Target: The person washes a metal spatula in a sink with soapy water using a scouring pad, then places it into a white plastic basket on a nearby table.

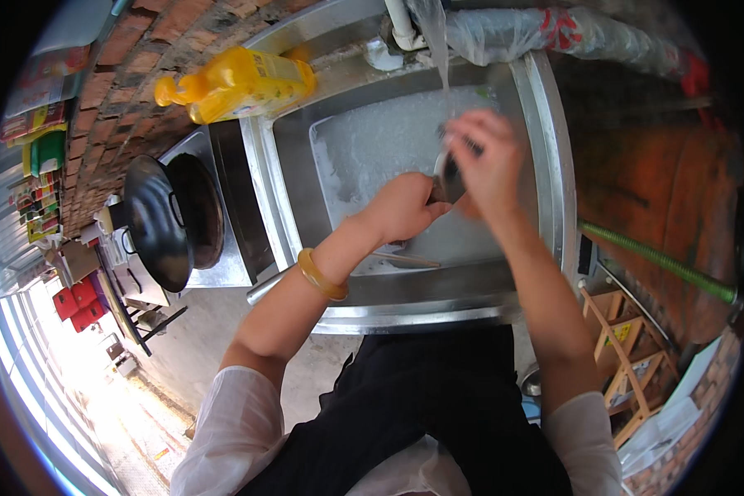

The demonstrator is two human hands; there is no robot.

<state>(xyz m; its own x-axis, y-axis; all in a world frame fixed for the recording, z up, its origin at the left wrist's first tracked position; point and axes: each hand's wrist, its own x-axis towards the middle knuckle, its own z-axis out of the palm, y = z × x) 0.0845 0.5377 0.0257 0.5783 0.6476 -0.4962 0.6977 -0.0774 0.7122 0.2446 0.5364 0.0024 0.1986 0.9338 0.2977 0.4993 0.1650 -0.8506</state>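
Note:
Over a metal sink (546, 124), both my hands work close together. My left hand (405, 207) is closed on a small dark item with a pale curved rim (449, 175), which looks like a utensil or small dish; its kind is partly hidden. My right hand (489, 153), smeared by motion, is bent against it with fingers closed around something dark that I cannot make out. Water runs in a thin stream (446, 70) just behind the right hand. Cloudy, foamy water fills a pale rectangular basin (316, 157) under both hands. A slim metal utensil (405, 261) lies by the near side.
A yellow pump bottle (248, 83) lies tilted at the sink's back left corner. Left of the sink, a black wok (153, 223) leans on a metal counter. A wrapped pipe (512, 35) crosses behind. On the right are a green hose (661, 260) and a wooden rack (628, 355).

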